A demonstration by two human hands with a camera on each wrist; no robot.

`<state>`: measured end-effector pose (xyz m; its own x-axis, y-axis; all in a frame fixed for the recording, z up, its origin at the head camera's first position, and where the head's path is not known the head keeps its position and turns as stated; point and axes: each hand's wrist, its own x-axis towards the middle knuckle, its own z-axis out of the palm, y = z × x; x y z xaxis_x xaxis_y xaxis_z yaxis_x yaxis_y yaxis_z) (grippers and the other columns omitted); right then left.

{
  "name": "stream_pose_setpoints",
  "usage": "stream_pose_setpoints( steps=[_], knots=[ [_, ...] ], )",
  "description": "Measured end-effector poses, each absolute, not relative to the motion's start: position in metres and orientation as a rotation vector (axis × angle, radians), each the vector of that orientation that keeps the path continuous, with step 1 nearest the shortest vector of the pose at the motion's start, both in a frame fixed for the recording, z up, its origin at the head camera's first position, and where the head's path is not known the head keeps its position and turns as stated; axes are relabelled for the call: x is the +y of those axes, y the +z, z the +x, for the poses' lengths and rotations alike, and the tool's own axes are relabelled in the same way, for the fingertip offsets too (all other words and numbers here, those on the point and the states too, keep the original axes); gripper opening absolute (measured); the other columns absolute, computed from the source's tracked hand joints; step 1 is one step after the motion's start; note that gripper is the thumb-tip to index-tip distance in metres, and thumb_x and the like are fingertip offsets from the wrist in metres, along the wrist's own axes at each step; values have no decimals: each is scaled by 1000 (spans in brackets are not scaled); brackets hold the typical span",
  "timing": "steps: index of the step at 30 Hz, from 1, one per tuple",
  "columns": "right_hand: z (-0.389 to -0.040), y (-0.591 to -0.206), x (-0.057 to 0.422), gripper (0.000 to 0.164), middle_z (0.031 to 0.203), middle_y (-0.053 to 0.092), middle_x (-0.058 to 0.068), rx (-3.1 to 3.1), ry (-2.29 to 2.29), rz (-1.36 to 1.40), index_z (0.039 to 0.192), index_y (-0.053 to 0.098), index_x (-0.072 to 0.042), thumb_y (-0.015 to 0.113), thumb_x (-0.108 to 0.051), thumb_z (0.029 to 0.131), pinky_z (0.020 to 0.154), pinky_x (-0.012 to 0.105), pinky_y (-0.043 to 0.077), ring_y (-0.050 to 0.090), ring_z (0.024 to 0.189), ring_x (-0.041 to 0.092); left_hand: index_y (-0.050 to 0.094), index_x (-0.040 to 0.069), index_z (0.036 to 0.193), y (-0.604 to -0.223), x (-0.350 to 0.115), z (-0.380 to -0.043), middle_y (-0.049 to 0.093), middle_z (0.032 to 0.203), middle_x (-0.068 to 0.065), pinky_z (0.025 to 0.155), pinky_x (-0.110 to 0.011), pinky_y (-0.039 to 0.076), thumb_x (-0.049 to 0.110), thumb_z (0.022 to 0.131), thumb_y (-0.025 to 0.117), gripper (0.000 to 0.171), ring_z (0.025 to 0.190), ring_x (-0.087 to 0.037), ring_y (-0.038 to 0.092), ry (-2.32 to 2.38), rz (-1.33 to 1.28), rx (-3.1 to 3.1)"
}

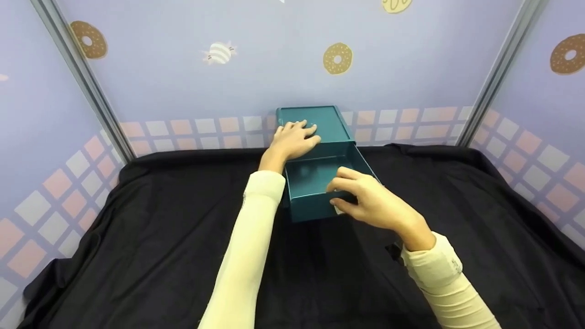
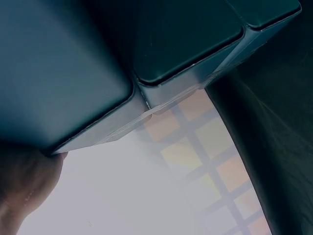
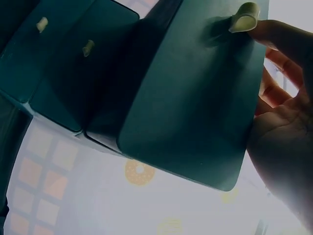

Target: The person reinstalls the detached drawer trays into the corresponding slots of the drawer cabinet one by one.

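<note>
A teal drawer cabinet (image 1: 315,119) stands against the back wall, its top drawer (image 1: 315,176) pulled far out toward me. My left hand (image 1: 292,140) rests on the cabinet's top near the left front edge, fingers spread. At the drawer's front panel (image 3: 190,107), my right hand (image 1: 370,198) grips the upper edge. Its thumb is against the pale knob (image 3: 245,18) outside, and the fingers curl over to the inner side. Two lower drawers with pale knobs (image 3: 88,48) are closed in the right wrist view. The left wrist view shows the cabinet's side (image 2: 58,73).
Black cloth (image 1: 183,237) covers the table and bunches up along the back and side edges. Lilac walls (image 1: 274,59) with printed doughnuts and tiles enclose it on three sides. Grey metal posts (image 1: 498,73) stand in both back corners.
</note>
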<state>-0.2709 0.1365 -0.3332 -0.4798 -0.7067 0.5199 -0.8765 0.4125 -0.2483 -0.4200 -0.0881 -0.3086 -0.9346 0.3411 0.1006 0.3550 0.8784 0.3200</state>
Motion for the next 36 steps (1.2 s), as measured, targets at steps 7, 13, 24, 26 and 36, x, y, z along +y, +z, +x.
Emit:
stream_pose_setpoints(
  steps=[7, 13, 24, 26, 36],
  knots=[
    [-271, -330, 133, 14, 102, 62, -1, -2368, 728, 1335, 109, 74, -12, 79, -8, 97, 75, 32, 55, 60, 84, 13, 34, 28, 168, -309, -88, -419, 22, 177, -4, 134, -54, 6, 53, 110, 37, 63, 164, -30, 16, -531, -559, -3002],
    [-271, -334, 130, 14, 101, 62, -1, -2362, 748, 1306, 107, 74, -12, 79, -7, 96, 75, 33, 55, 60, 84, 13, 35, 28, 168, -312, -88, -418, 22, 177, -4, 134, -54, 7, 52, 110, 38, 63, 163, -30, 16, -566, -555, -2999],
    [-279, -342, 123, 13, 100, 63, 1, -2326, 777, 1263, 104, 74, -10, 80, -4, 94, 79, 35, 57, 64, 88, 15, 35, 28, 168, -308, -88, -419, 22, 177, -3, 134, -53, 6, 52, 109, 39, 63, 163, -29, 17, -564, -545, -2999],
    [-281, -343, 123, 13, 100, 63, 2, -2336, 777, 1258, 103, 74, -9, 81, -4, 94, 81, 36, 57, 65, 89, 16, 35, 28, 168, -308, -88, -419, 22, 177, -3, 134, -53, 6, 53, 109, 39, 63, 163, -28, 16, -560, -546, -3002],
    [-288, -349, 121, 13, 99, 62, 4, -2327, 798, 1247, 103, 73, -9, 81, -4, 93, 84, 37, 58, 66, 92, 18, 34, 29, 168, -309, -88, -420, 21, 177, -3, 134, -54, 6, 53, 110, 39, 64, 163, -29, 16, -537, -543, -3004]
  ],
)
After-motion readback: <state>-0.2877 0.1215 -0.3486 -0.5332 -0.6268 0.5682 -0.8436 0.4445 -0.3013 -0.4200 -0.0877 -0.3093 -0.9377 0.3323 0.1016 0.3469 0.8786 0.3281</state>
